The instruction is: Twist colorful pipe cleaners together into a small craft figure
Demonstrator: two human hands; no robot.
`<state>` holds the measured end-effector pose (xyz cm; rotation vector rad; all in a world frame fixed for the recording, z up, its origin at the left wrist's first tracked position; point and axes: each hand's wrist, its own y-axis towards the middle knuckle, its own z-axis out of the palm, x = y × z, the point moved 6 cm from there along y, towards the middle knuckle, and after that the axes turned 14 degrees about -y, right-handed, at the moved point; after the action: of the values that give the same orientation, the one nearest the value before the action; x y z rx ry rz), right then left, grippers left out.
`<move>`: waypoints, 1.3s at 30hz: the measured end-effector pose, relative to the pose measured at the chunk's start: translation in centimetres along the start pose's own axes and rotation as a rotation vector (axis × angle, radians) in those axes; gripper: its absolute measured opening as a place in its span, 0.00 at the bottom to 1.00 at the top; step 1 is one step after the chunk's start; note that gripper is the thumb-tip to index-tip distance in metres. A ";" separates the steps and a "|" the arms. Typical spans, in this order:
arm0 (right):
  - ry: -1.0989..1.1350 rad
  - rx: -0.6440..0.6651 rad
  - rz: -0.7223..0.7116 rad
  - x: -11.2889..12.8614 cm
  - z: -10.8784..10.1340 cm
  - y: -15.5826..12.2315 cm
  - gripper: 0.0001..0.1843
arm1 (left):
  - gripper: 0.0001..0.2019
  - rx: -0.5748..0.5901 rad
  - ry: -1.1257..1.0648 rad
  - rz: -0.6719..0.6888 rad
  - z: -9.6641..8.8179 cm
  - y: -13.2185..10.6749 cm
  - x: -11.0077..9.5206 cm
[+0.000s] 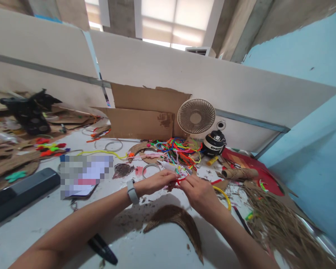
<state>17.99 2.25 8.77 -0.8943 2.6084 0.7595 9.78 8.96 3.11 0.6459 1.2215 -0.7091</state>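
My left hand (156, 182) and my right hand (199, 192) meet over the white table (156, 246), fingers pinched together on a red pipe cleaner (180, 180) stretched between them. A grey watch (132, 191) sits on my left wrist. Just beyond the hands lies a tangled pile of coloured pipe cleaners (179, 149). A curved brown cardboard piece (179, 220) lies on the table under my forearms. A yellow pipe cleaner loop (225, 196) curls beside my right hand.
A small desk fan (196, 116) and a black-and-white helmet-like object (214, 143) stand at the back by cardboard sheets (140, 121). Shredded cardboard strips (282, 224) lie at right. A dark long case (19, 192), a phone (84, 175) and a black marker (103, 249) lie at left.
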 end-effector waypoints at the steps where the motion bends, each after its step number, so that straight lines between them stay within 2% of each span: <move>1: 0.009 0.003 0.003 0.0 0.1 0.0 0.12 | 0.20 0.006 0.004 0.010 0.0 0.0 -0.1; 5: 0.161 0.044 0.080 -0.4 0.4 0.0 0.13 | 0.20 0.043 0.010 0.088 -0.1 0.0 -0.6; 9: 0.622 0.159 0.184 -1.3 1.2 0.0 0.13 | 0.19 0.053 -0.072 0.180 -0.4 -0.1 -1.0; 13: 1.144 0.340 0.281 -1.6 3.2 -0.2 0.18 | 0.18 0.105 -0.140 0.175 -0.3 -0.4 -1.0; 15: 1.315 0.404 0.316 -1.6 4.3 -0.4 0.19 | 0.18 0.129 -0.163 0.164 0.0 -0.6 -1.0; 18: 1.444 0.409 0.358 -1.9 5.3 -0.7 0.20 | 0.18 0.165 -0.183 0.141 0.5 -0.9 -1.3; 23: 1.420 0.366 0.376 -2.7 5.6 -0.9 0.17 | 0.20 0.283 -0.078 0.048 1.8 -1.7 -1.9; 27: 1.349 0.450 0.288 -2.4 5.2 -0.9 0.16 | 0.21 0.471 0.078 -0.099 2.9 -2.4 -1.7; 32: 1.241 0.508 0.177 -1.4 4.4 -0.7 0.16 | 0.17 0.608 0.375 -0.136 2.8 -2.6 -0.8; 35: 1.137 0.525 0.106 -0.8 4.1 -0.5 0.17 | 0.15 0.629 0.501 -0.147 2.7 -2.5 0.0; 39: 0.992 0.458 0.021 -0.5 3.6 -0.2 0.16 | 0.12 0.531 0.643 -0.143 2.2 -2.0 0.6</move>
<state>18.85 4.37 5.97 -1.3037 3.3580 -0.4363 9.70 5.92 2.85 1.3042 1.6916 -1.0007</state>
